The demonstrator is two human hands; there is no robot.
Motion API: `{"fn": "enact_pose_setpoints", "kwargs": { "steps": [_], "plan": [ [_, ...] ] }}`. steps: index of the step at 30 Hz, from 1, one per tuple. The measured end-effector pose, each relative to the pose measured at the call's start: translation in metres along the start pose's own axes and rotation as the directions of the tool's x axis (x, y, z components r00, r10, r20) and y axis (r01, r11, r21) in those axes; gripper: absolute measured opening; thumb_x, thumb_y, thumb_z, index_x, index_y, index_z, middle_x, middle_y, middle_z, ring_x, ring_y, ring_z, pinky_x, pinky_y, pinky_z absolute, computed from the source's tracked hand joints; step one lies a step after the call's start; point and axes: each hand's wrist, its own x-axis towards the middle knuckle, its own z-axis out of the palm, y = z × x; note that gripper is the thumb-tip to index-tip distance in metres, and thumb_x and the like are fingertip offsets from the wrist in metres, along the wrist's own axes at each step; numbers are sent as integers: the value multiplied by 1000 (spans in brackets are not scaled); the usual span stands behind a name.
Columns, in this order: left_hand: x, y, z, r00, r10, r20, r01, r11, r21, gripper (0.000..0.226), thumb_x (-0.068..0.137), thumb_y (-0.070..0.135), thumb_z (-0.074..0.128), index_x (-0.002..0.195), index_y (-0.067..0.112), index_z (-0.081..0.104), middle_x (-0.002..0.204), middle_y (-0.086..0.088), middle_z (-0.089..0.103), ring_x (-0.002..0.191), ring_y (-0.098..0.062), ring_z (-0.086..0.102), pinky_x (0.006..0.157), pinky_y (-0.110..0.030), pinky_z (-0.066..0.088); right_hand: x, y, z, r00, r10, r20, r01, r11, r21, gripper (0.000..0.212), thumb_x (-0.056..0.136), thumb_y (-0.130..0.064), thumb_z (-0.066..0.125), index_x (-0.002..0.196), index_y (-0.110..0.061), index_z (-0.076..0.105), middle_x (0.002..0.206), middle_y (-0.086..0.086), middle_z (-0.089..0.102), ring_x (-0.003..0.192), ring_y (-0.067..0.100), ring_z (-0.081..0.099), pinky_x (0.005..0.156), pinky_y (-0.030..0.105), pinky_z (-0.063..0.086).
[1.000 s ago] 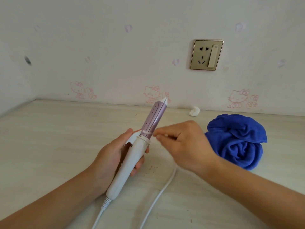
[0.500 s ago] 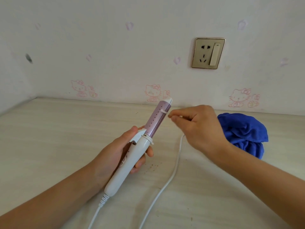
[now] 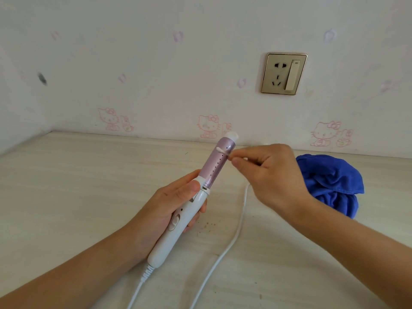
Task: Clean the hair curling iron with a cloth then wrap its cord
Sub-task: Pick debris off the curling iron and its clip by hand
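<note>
The left hand (image 3: pixel 160 210) grips the handle of the curling iron (image 3: pixel 185 210). The right hand (image 3: pixel 274 177) pinches a cotton swab (image 3: pixel 224 151) at its barrel.

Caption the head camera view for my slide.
Left hand grips the curling iron while right hand pinches a cotton swab against its pink barrel; blue cloth lies nearby.

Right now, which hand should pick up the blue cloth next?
Probably the right hand: it is closer to the blue cloth, while the left hand grips the curling iron. It must first put down the cotton swab it pinches.
</note>
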Motion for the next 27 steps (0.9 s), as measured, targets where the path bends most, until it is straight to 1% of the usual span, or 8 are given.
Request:
{"fn": "enact_pose_setpoints", "kwargs": {
  "steps": [5, 10, 14, 16, 18, 21, 25, 27],
  "plan": [
    [-1, 0, 3, 998, 17, -68, -13, 999, 52, 46, 86, 65, 63, 99, 22, 73, 85, -9, 64, 62, -19, 52, 55, -25, 44, -21, -12, 20, 989, -85, 124, 98, 989, -107, 18, 92, -20, 65, 94, -24, 83, 47, -6, 46, 45, 11, 38, 50, 21, 28],
    [0, -1, 3, 999, 6, -54, -3, 998, 65, 49, 83, 60, 68, 122, 30, 71, 81, -2, 61, 61, -13, 53, 55, -22, 46, 1, 1, 0, 1000, 16, 16, -14, 995, -95, 17, 95, -13, 66, 85, -6, 77, 53, 9, 44, 48, 12, 31, 52, 27, 27],
    [2, -4, 2, 998, 24, -58, -21, 999, 49, 56, 80, 55, 76, 130, 30, 67, 75, 1, 59, 59, -14, 52, 54, -23, 46, -23, -14, 17, 989, -81, 128, 99, 984, -147, 21, 94, -20, 61, 84, -13, 78, 49, 3, 43, 48, 19, 35, 50, 27, 29],
    [2, -4, 2, 998, 20, -62, -17, 999, 50, 54, 80, 53, 78, 128, 32, 67, 75, 1, 58, 58, -14, 51, 53, -23, 46, -19, -14, 15, 988, -67, 143, 88, 985, -147, 19, 94, -20, 63, 87, -17, 80, 47, -3, 44, 47, 15, 36, 51, 27, 30],
    [2, -3, 2, 998, 13, -60, -7, 995, 98, 52, 80, 54, 77, 126, 34, 67, 77, 2, 58, 59, -14, 51, 53, -22, 45, -3, -5, 5, 999, 2, 51, 5, 989, -145, 14, 94, -16, 68, 89, -13, 81, 47, -3, 46, 47, 10, 34, 52, 29, 30],
    [0, -3, 5, 998, 23, -52, -15, 986, 166, 51, 80, 55, 76, 127, 37, 66, 78, 3, 58, 62, -12, 52, 55, -23, 45, 7, 7, -5, 999, 46, -25, -49, 994, -102, 23, 95, -13, 66, 78, 1, 71, 54, 15, 44, 52, 25, 32, 52, 35, 29],
    [-3, -2, 8, 995, 29, -97, -10, 983, 184, 56, 76, 56, 79, 128, 43, 63, 74, 6, 59, 60, -12, 53, 54, -23, 46, -25, -12, 19, 990, -61, 129, 81, 984, -156, 21, 93, -23, 61, 85, -10, 76, 53, 8, 48, 50, 22, 38, 49, 33, 35],
    [-2, -2, 10, 994, 18, -109, 2, 983, 184, 57, 74, 56, 80, 127, 46, 61, 71, 6, 60, 56, -13, 54, 50, -25, 47, -22, -13, 17, 989, -58, 137, 80, 983, -166, 19, 92, -23, 62, 88, -14, 78, 53, 7, 53, 51, 24, 42, 49, 33, 36]
  ]
}}
